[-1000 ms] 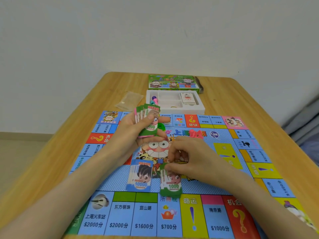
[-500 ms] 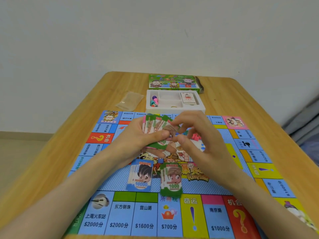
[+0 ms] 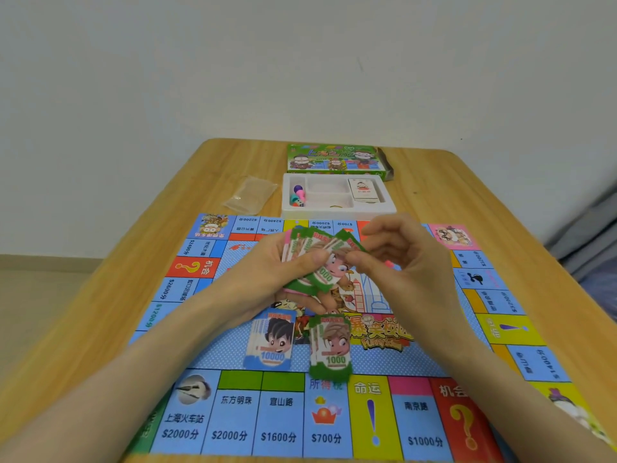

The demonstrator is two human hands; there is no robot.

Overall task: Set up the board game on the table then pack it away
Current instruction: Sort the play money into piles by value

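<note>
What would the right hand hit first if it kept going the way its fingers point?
The fan of green notes held in the left hand. The right hand aims its fingertips left at the fan, and they seem to touch its edge, though depth is unclear.

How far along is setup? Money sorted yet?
Done: game board lies unfolded, with a blue 10000 stack and a green 1000 stack on it. In hand: left hand holds a fan of notes, right hand pinches one of them. Left: pawns, die and card deck sit in the tray; packing away not begun.
</note>
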